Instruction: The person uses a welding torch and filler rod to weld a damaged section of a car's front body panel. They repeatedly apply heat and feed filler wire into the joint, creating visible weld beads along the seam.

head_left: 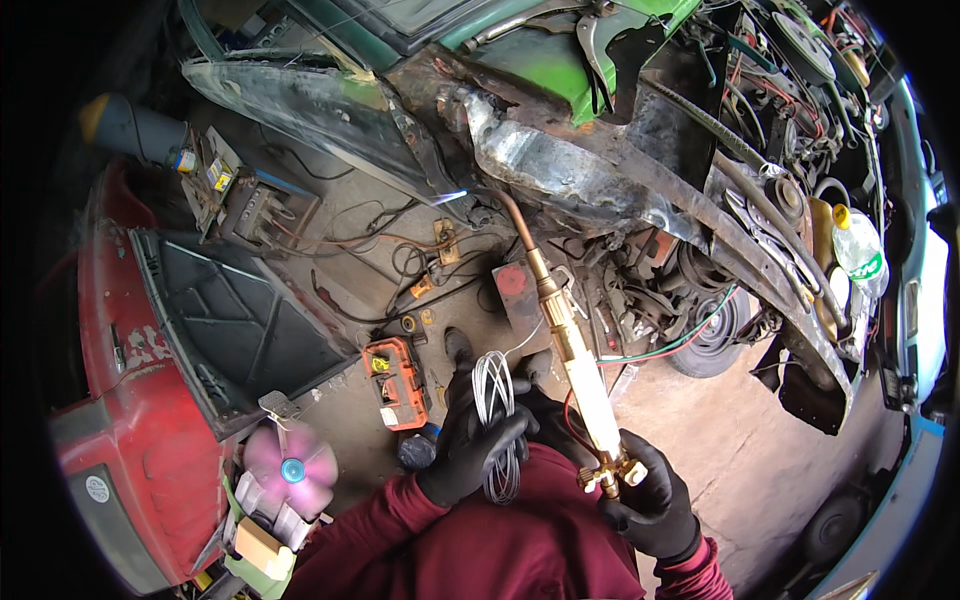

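Torch (582, 370): brass-coloured body, copper-toned neck, bent tip; lit, bluish flame (452, 198) showing; points forward and left from the right hand (657, 495). Wire (490, 378): thin, silvery, looped into a narrow coil, held in the left hand (468, 440).

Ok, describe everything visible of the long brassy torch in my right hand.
The long brassy torch looks metallic: straight handle, knobs near its base, slim coppery neck bending left to a tip with a small bluish flame. It slants forward and left, base held in the black gloved right hand, tip appearing near worn car bodywork.
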A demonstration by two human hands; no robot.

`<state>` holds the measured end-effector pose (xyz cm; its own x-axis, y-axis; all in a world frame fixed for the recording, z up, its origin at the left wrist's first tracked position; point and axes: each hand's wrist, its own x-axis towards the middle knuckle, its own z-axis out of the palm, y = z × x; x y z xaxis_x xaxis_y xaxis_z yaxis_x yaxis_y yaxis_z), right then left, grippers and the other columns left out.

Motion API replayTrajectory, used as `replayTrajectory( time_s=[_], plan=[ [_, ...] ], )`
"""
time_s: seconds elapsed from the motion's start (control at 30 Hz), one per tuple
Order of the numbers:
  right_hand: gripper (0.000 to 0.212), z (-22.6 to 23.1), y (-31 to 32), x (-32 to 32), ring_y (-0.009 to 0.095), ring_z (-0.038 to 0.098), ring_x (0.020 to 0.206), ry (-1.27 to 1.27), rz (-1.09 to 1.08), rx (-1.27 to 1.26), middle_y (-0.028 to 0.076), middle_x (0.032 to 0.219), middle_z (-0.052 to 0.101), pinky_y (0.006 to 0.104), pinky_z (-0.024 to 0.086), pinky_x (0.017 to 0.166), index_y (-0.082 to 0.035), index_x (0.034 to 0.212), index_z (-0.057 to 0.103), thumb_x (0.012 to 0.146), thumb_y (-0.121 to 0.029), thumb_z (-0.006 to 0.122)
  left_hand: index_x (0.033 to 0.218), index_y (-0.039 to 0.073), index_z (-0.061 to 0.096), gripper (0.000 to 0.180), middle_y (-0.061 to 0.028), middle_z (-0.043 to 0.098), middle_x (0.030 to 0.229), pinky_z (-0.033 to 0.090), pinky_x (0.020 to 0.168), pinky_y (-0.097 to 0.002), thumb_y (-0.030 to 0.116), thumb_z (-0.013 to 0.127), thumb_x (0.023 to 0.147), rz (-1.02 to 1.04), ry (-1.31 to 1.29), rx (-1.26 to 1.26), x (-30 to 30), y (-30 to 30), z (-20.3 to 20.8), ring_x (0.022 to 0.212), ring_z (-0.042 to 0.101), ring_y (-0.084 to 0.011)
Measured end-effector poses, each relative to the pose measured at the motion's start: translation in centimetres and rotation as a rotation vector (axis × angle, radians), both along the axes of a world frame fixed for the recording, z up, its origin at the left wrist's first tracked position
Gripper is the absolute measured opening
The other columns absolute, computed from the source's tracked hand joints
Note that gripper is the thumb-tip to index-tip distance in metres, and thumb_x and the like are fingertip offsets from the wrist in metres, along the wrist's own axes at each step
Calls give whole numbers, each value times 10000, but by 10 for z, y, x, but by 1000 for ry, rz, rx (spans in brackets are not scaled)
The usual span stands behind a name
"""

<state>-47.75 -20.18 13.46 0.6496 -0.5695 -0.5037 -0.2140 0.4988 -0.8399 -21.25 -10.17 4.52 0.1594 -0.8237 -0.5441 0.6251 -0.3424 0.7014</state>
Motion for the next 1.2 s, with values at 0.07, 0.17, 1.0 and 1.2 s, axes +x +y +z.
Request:
replayTrajectory(
  time_s=[0.07, 0.17, 1.0, 1.2],
  plan=[
    [821, 4, -4, 2, 257, 665, 1321, 26, -15, -38, 178, 1475, 633, 407, 557, 1103, 20, 1668, 364, 925, 127, 697, 1628, 26, 375, 598, -179, 666, 1282, 617, 751, -327, 62, 611, 1079, -54, -63, -67, -3, 18, -3, 947, 711, -191],
    [867, 7, -8, 7, 290, 657, 1357, -15, -37, -51, 197, 1510, 603, 424, 550, 1132, -1, 1683, 332, 897, 188, 642, 1674, 12, 328, 638, -151, 656, 1220, 603, 818, -342, 67, 548, 1078, -11, 8, -94, -8, 26, -4, 935, 701, -199],
    [877, 34, 6, 46, 220, 743, 781, 87, -121, 252, 201, 1208, 717, 312, 602, 632, -49, 1729, 270, 986, 23, 731, 1716, -9, 299, 616, -106, 606, 1247, 505, 831, -316, 283, 404, 1184, 14, -918, -238, 94, -36, -13, 935, 553, -150],
    [976, 24, -22, 28, 198, 706, 696, 126, -21, -79, 236, 1217, 748, 324, 585, 599, -110, 1775, 196, 959, 34, 713, 1725, -28, 288, 644, -249, 517, 1662, 513, 1146, -397, 162, 480, 1140, 55, -921, -236, 79, -53, -20, 1443, 616, -331]
  ],
)
